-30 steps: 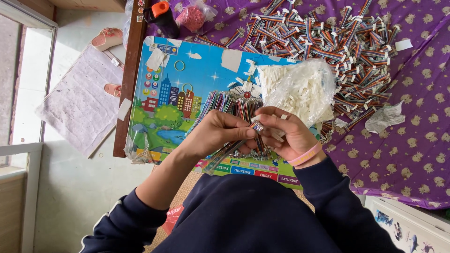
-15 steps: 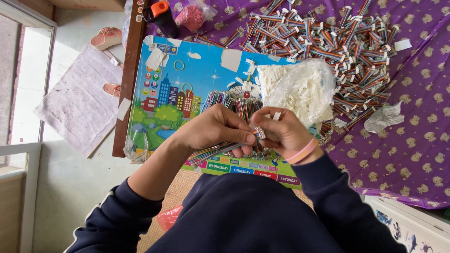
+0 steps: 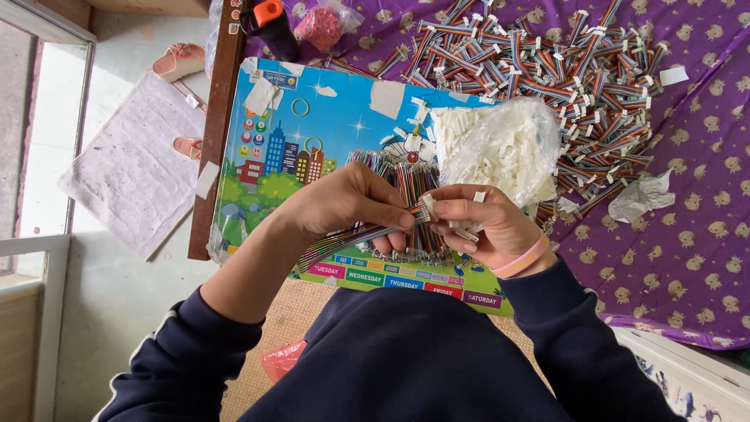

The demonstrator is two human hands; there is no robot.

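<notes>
**Seating a white connector on a rainbow ribbon cable**

While your left hand (image 3: 348, 205) pinches the end of a multicoloured ribbon cable (image 3: 353, 234) between thumb and fingers, your right hand (image 3: 482, 225) is closed on a small white plastic connector (image 3: 427, 208) and presses it against that cable end. The two hands meet above the near edge of the colourful picture board (image 3: 273, 148), over a row of loose ribbon cables (image 3: 402, 176) lying on it.

Keep the cable flat and its wires side by side, so they likely enter the housing square; judge the fit by feel, since your fingers hide the joint. Hold close to the tip to stop it buckling.

Just beyond your right hand lies a clear bag of white connectors (image 3: 500, 144), at the board's far right corner. Well past it, a heap of finished cables (image 3: 562, 78) spreads over the purple patterned cloth (image 3: 695, 227). An orange-capped black bottle (image 3: 269, 23) stands near the board's far left corner.
</notes>
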